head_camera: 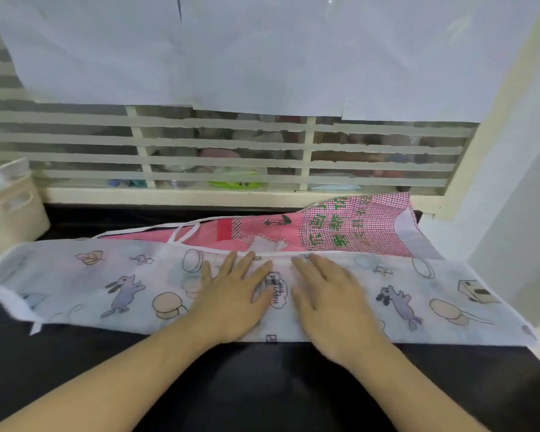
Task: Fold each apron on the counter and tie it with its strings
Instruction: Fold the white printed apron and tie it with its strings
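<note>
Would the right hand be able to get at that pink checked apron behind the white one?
Probably yes. The right hand lies flat on the white apron, and the pink checked apron lies just beyond its fingertips, with nothing between them.

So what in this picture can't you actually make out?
- Head view: the white apron's strings, apart from a short tab at its left end, folded under or out of sight.
- The pink apron's near part, covered by the white apron.
- Things behind the slatted window, blurred and barred.
- The cream basket's left side, cut by the frame edge.
- The cloth under both hands, left and right.
</note>
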Action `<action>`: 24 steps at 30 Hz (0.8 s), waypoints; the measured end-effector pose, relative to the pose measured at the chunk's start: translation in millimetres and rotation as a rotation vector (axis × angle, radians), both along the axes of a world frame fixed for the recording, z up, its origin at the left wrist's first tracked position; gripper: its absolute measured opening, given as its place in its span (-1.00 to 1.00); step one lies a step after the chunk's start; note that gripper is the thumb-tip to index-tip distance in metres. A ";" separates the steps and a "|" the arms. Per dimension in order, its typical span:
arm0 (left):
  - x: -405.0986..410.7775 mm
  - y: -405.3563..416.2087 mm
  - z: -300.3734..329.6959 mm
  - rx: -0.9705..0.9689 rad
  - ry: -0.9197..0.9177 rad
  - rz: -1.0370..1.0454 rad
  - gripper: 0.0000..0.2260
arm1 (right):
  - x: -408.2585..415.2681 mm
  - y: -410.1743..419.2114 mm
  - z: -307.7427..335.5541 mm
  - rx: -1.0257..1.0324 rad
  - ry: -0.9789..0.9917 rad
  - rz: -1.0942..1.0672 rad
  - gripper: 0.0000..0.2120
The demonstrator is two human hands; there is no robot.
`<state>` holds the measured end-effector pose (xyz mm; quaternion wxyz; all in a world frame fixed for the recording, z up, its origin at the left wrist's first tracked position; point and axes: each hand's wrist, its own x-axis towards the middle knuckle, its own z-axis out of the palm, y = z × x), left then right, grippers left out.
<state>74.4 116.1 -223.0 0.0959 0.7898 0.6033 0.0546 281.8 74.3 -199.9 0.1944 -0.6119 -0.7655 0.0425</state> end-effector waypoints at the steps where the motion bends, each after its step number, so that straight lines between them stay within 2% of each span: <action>1: -10.8 -2.7 4.3 -0.005 -0.073 -0.012 -0.47 | -18.5 -3.1 -11.5 -0.077 -0.056 0.029 -0.47; 3: -33.5 -6.7 10.3 0.013 -0.210 -0.025 -0.51 | -21.9 -5.0 -24.4 -0.188 -0.159 -0.004 -0.45; 4: -48.1 -10.7 12.1 0.026 -0.216 -0.011 -0.52 | -18.0 -3.7 -26.6 -0.198 -0.186 -0.016 -0.45; 8: -131.5 -27.8 9.8 0.013 -0.040 0.125 -0.49 | -16.0 0.1 -25.5 -0.243 -0.224 -0.023 -0.45; 11: -184.9 -36.8 8.6 -0.021 0.018 0.253 -0.43 | -21.2 -1.4 -21.9 -0.273 -0.244 -0.039 -0.48; 13: -201.8 -43.2 6.9 -0.026 0.021 0.289 -0.40 | -30.0 2.7 -11.8 -0.281 -0.204 -0.076 -0.49; 15: -202.6 -46.2 6.0 -0.021 0.032 0.286 -0.39 | -53.0 10.8 0.7 -0.233 -0.261 -0.130 -0.48; 18: -199.5 -46.7 5.9 0.001 0.028 0.305 -0.38 | -110.5 14.8 16.5 -0.058 -0.221 -0.005 -0.39; 20: -202.4 -48.2 6.2 -0.022 0.008 0.299 -0.38 | -142.0 12.4 8.0 -0.073 -0.161 0.104 -0.45; 24: -243.5 -47.1 13.3 -0.109 -0.026 0.368 -0.32 | -151.4 18.2 -20.4 -0.208 -0.157 0.024 -0.44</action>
